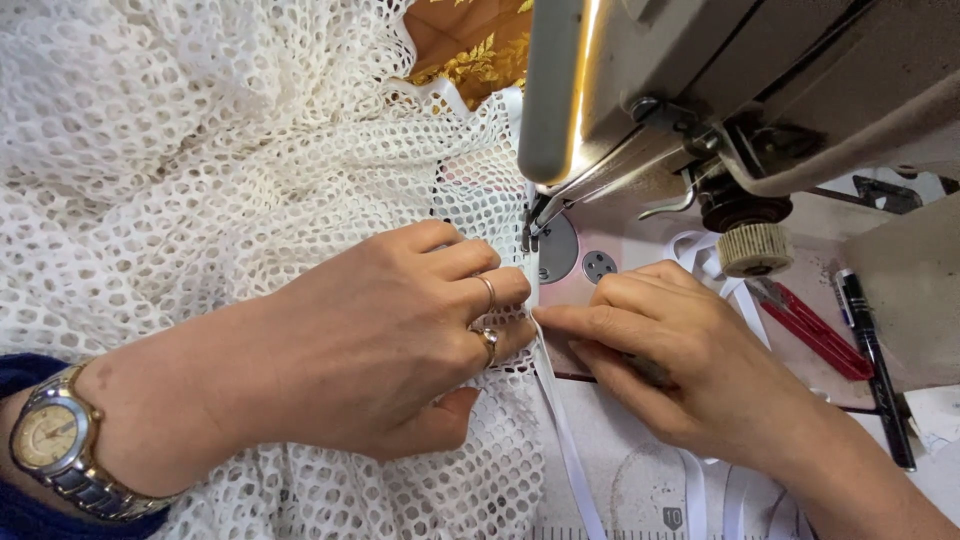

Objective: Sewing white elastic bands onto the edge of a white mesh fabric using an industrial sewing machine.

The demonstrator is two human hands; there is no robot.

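White net fabric (200, 160) with round holes covers the left of the view and runs under the sewing machine's presser foot (529, 228). My left hand (400, 330), with rings and a wristwatch, lies flat on the fabric, fingertips at its edge just before the foot. My right hand (670, 350) presses on the machine bed, its fingers pinching a narrow white tape (565, 430) against the fabric edge. The tape trails toward me along the seam.
The grey sewing machine head (700, 90) fills the upper right. A ribbed knob (753, 248) hangs below it. Red-handled snips (815, 330) and a black pen (875, 350) lie right of my hand. Orange fabric with gold leaves (470, 45) shows at the top.
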